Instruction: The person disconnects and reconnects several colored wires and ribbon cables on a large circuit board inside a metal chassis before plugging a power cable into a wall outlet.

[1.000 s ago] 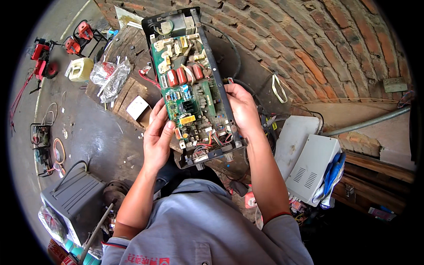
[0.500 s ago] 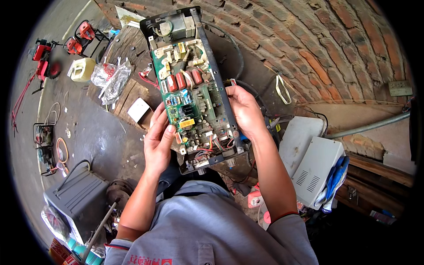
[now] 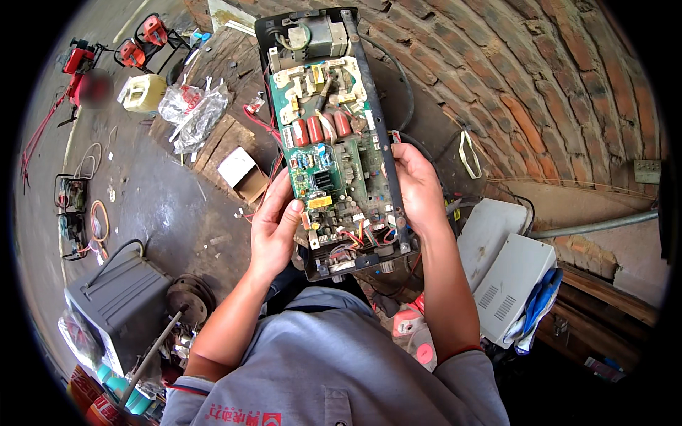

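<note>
Both my hands hold up an opened electronic chassis, its long black frame (image 3: 379, 153) uncovered. A green circuit board (image 3: 290, 92) inside carries a row of dark red cylinders (image 3: 315, 130), yellow blocks and small parts. Coloured wires (image 3: 367, 231) bunch at the near end, above two round fittings. A boxy metal part (image 3: 320, 39) sits at the far end. My left hand (image 3: 273, 231) grips the left side, its thumb by the board's edge. My right hand (image 3: 420, 186) is closed round the right rail, its fingertips partly hidden. Red wires (image 3: 264, 126) trail beside the left edge.
Below the chassis is a dark worktop with a wooden board (image 3: 226, 142), a small white box (image 3: 236, 167) and a plastic bag (image 3: 195, 117). A brick wall (image 3: 511, 92) rises at right, near a pale metal cover (image 3: 515, 287). A grey case (image 3: 117, 291) stands lower left.
The chassis has shifted a little to the right in both hands, and more of the red wires shows at its left. The whole view has shifted slightly too. My grip looks the same.
</note>
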`<state>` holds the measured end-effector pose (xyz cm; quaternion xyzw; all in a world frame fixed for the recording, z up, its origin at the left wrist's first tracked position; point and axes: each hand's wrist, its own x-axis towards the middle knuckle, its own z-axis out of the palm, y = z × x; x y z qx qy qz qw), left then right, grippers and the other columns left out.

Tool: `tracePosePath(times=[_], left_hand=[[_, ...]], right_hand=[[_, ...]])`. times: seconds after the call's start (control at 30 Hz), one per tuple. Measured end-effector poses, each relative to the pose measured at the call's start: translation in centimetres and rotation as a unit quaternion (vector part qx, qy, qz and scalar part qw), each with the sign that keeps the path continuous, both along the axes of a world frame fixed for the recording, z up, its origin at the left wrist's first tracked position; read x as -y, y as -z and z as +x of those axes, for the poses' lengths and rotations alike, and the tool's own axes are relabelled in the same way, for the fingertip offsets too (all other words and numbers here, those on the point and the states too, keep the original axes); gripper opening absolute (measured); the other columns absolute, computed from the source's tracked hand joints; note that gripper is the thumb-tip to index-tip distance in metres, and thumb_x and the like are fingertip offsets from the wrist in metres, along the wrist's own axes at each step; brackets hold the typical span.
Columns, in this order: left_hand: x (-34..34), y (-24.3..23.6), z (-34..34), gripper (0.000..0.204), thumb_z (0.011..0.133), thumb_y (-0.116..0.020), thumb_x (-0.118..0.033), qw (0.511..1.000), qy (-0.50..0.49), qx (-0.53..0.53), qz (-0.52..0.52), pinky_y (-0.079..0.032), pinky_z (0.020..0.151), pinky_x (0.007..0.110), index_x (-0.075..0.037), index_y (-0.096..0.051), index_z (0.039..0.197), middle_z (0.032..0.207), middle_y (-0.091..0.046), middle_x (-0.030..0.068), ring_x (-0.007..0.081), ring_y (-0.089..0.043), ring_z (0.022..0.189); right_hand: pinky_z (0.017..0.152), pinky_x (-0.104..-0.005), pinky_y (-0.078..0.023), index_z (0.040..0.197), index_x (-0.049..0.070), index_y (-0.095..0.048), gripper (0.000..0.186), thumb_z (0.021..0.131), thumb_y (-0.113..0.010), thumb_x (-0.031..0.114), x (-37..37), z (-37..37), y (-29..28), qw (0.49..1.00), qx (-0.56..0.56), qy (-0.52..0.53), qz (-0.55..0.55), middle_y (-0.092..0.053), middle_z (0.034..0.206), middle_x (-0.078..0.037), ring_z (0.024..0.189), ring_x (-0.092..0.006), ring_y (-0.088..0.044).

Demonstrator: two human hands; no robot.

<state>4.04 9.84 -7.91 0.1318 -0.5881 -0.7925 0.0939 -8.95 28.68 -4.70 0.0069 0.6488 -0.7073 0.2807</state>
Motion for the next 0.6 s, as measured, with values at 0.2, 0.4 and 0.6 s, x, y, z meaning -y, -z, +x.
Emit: tracePosePath(times=[0.2, 0.4, 0.6], left_hand=[[0.4, -0.3, -0.3, 0.043, 0.094, -0.055, -0.007, 0.999, 0.006, 0.003, -0.041, -0.031, 0.11, 0.036, 0.0, -0.049, 0.136, 0.145, -0.041, 0.0148, 0.0238, -0.038, 0.134], [0.6, -0.8, -0.7, 0.033, 0.094, -0.057, -0.005, 0.999, -0.024, 0.016, -0.029, -0.035, 0.106, 0.035, 0.0, -0.059, 0.127, 0.137, -0.05, 0.0155, 0.0226, -0.045, 0.128], [0.8, -0.8, -1.6, 0.018, 0.09, -0.064, -0.004, 0.994, -0.076, 0.071, -0.045, -0.042, 0.092, 0.029, 0.003, -0.069, 0.106, 0.116, -0.058, 0.0104, 0.0167, -0.052, 0.107]], right_hand=[[0.065, -0.0207, -0.046, 0.105, 0.0, -0.058, 0.014, 0.097, -0.054, 0.012, -0.2, 0.0, -0.3, 1.0, 0.019, 0.006, -0.002, -0.062, 0.084, -0.002, 0.074, -0.0056, -0.056], [0.064, -0.0204, -0.046, 0.104, 0.0, -0.058, 0.016, 0.097, -0.055, 0.013, 0.0, 0.2, -0.9, 0.999, 0.005, 0.007, 0.043, -0.062, 0.084, -0.002, 0.072, -0.0054, -0.056], [0.063, -0.0199, -0.046, 0.103, 0.0, -0.058, 0.015, 0.097, -0.055, 0.013, 0.0, 0.0, -1.3, 0.997, 0.002, 0.002, 0.078, -0.062, 0.083, -0.002, 0.071, -0.0051, -0.056]])
